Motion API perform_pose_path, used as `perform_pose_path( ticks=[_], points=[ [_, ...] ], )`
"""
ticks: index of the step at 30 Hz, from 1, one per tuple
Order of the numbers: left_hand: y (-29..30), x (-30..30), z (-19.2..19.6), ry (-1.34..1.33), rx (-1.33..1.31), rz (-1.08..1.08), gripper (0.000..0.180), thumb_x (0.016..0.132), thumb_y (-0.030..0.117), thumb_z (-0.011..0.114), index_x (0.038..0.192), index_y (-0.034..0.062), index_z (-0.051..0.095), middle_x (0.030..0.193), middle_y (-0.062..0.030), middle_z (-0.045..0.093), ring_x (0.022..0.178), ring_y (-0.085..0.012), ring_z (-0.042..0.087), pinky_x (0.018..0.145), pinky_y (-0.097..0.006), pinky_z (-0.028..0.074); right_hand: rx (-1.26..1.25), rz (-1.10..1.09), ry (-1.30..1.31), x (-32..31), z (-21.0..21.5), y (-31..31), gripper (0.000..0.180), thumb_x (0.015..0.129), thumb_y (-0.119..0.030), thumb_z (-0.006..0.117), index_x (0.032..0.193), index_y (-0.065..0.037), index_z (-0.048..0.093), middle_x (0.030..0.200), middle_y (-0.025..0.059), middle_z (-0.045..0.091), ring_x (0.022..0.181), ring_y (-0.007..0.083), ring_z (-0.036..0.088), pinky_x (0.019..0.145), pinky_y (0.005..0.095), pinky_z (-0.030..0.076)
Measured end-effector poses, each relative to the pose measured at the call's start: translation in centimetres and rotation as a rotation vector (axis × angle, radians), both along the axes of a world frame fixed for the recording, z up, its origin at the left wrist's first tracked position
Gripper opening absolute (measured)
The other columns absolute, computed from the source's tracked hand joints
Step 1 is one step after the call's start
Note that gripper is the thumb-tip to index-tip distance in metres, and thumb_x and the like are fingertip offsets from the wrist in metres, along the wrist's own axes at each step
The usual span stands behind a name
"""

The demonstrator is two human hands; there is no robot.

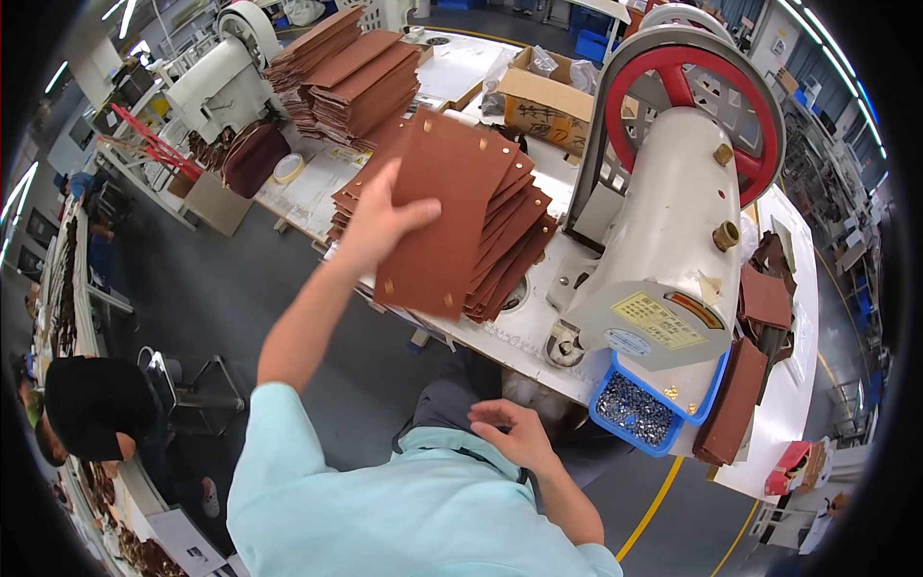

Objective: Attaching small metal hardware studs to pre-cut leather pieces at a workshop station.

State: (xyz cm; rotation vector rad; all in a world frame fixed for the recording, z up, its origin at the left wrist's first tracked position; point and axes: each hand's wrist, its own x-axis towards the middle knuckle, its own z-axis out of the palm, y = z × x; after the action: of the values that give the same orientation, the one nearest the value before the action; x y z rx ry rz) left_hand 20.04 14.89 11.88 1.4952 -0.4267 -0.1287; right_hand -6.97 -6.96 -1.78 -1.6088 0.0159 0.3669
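Note:
My left hand [380,219] grips the left edge of a flat reddish-brown leather-like panel [447,207], its thumb lying across the top face. Small brass-coloured rivets sit near the panel's corners. Below and beside it, a fanned stack of similar panels [510,240] lies at the table's front edge; the top panel hides part of it. My right hand [514,433] hangs near my waist, fingers loosely bent and apart, with nothing seen in it. Right of the stack stands a cream riveting machine [659,231] with a red-spoked wheel [678,87].
Blue trays hold small metal rivets [633,412] beneath the machine's front. More brown panels [361,82] are piled behind, near a tape roll [288,169] and a second machine [221,91]. A cardboard box [548,101] sits at the back. A person in black [106,409] is at far left.

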Motion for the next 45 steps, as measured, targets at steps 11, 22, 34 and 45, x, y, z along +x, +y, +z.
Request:
perform_pose_path(
  ticks=[11, 22, 34, 45],
  points=[
    [-1.1, 6.1, -4.4, -0.578, 0.485, 0.188, 0.027, 0.094, 0.009, 0.067, 0.119, 0.0003, 0.067, 0.107, -0.0089, 0.074, 0.098, -0.0196, 0.070, 0.088, -0.033, 0.054, -0.194, -0.351, 0.060, -11.3, 2.5, -11.1, 0.037, 0.084, -0.005, 0.079, 0.120, -0.001, 0.071, 0.102, 0.0116, 0.077, 0.094, 0.0174, 0.074, 0.085, 0.0318, 0.059],
    [-7.6, -16.6, -19.6, -0.316, 0.317, -0.533, 0.010, 0.068, -0.001, 0.054, 0.060, 0.0047, 0.057, 0.059, -0.0092, 0.055, 0.055, -0.0231, 0.057, 0.050, -0.034, 0.042, -1.370, -1.061, 0.201, -11.9, 5.0, -35.1, 0.099, 0.069, -0.050, 0.087, 0.151, -0.011, 0.048, 0.147, 0.0249, 0.049, 0.139, 0.0415, 0.046, 0.113, 0.0509, 0.041],
    [-12.3, -22.0, -20.0, -0.407, 0.759, -0.943, 0.022, 0.096, 0.024, 0.064, 0.108, 0.0081, 0.072, 0.103, -0.0104, 0.073, 0.097, -0.0308, 0.071, 0.083, -0.043, 0.057, -1.291, -0.971, 0.313, -11.5, 4.1, -35.1, 0.093, 0.068, -0.057, 0.082, 0.146, -0.012, 0.057, 0.152, 0.0270, 0.044, 0.140, 0.0411, 0.044, 0.112, 0.0489, 0.043],
    [-18.3, -20.9, -13.2, 0.066, 0.400, -1.080, 0.060, 0.091, 0.024, 0.079, 0.145, 0.0091, 0.057, 0.131, -0.0137, 0.068, 0.116, -0.0223, 0.068, 0.096, -0.036, 0.057, -1.226, -1.280, -0.270, -12.1, 7.0, -24.5, 0.033, 0.102, -0.015, 0.055, 0.123, 0.009, 0.065, 0.136, 0.0265, 0.062, 0.131, 0.0411, 0.057, 0.111, 0.0452, 0.045]
  ],
)
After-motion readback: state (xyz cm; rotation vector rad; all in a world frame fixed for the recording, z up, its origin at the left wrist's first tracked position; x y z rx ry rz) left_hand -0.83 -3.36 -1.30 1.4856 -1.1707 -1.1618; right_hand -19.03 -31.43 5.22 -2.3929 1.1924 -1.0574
